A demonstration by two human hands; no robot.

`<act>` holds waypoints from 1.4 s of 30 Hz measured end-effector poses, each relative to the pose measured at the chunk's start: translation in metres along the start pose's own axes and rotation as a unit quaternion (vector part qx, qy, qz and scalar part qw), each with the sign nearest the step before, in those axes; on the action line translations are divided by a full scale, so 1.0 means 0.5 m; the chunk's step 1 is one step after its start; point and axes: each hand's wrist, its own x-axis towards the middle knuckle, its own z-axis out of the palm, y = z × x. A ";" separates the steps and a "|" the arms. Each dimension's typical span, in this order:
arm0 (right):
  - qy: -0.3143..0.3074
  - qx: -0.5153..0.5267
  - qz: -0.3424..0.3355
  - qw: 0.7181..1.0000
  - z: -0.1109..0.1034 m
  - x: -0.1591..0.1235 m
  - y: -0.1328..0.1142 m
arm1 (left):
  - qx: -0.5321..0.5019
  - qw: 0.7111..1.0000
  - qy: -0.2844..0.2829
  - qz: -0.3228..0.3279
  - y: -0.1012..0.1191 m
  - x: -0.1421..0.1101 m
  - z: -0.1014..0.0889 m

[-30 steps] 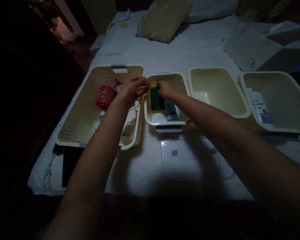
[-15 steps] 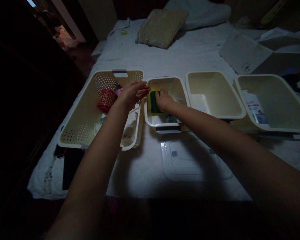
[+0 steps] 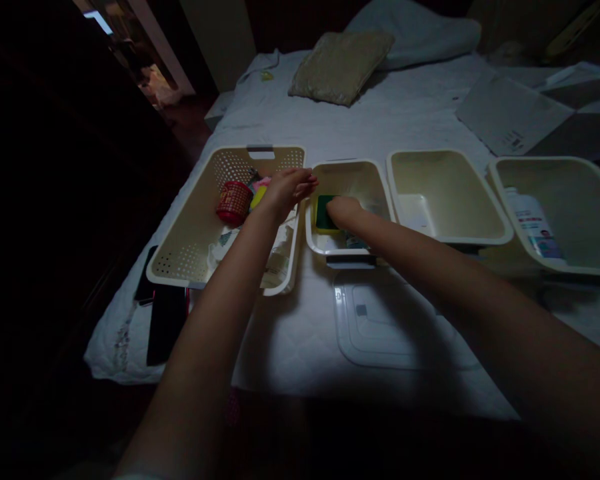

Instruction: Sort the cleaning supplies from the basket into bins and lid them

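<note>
My right hand point(image 3: 344, 212) is down inside the small cream bin point(image 3: 350, 165), its fingers curled at the right side of a green and yellow sponge point(image 3: 325, 215). Its fingertips are hidden. A dark bluish item point(image 3: 355, 241) lies under my right wrist, too dim to name. My left hand point(image 3: 291, 190) hovers, open and holding nothing, over the right rim of the large perforated laundry basket point(image 3: 180, 200). In that basket are a red woven-look cup point(image 3: 233, 203), a yellow item point(image 3: 258, 197) and a clear bottle point(image 3: 279, 257).
Two more cream bins stand to the right: one bin point(image 3: 450, 193) with a white piece inside, the other holding a white bottle point(image 3: 534, 223). A clear lid point(image 3: 395, 333) lies in front on the bed. Behind are a cushion point(image 3: 343, 67) and a cardboard box point(image 3: 515, 113).
The view has shifted, so everything sits further right. My right fingers have curled in, and the sponge has tilted, its yellow side now showing along the bottom. My left hand stays open.
</note>
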 end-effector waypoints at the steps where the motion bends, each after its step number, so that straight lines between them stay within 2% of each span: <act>1: -0.004 -0.004 -0.002 1.000 -0.001 -0.002 0.001 | 0.000 1.000 0.002 0.001 0.000 0.000 0.002; 6: -0.002 -0.017 -0.003 1.000 0.002 -0.015 0.012 | -0.032 0.999 0.033 0.009 -0.001 -0.004 0.003; 10: 0.064 0.018 -0.011 0.998 -0.004 -0.018 0.024 | -0.059 0.996 0.069 0.020 0.000 -0.011 -0.015; 14: 0.179 0.071 -0.010 0.981 -0.033 -0.027 0.024 | -0.049 0.995 0.087 0.010 0.008 -0.018 -0.058; 17: 0.262 0.111 -0.025 0.958 -0.064 -0.040 0.008 | -0.017 0.992 0.125 0.018 0.015 -0.024 -0.100; 21: 0.315 0.160 -0.080 0.932 -0.099 -0.057 -0.038 | 0.013 0.981 0.194 0.020 0.018 -0.040 -0.155; 24: 0.326 0.199 -0.123 0.916 -0.115 -0.067 -0.086 | 0.036 0.971 0.237 0.006 0.018 -0.067 -0.182; 29: 0.320 0.239 -0.167 0.902 -0.130 -0.084 -0.161 | 0.078 0.964 0.251 0.029 0.025 -0.129 -0.213; 36: 0.317 0.250 -0.181 0.897 -0.147 -0.104 -0.239 | 0.153 0.963 0.216 0.040 0.033 -0.216 -0.258; 42: 0.315 0.245 -0.200 0.895 -0.131 -0.095 -0.287 | 0.255 0.947 0.180 0.068 0.021 -0.236 -0.295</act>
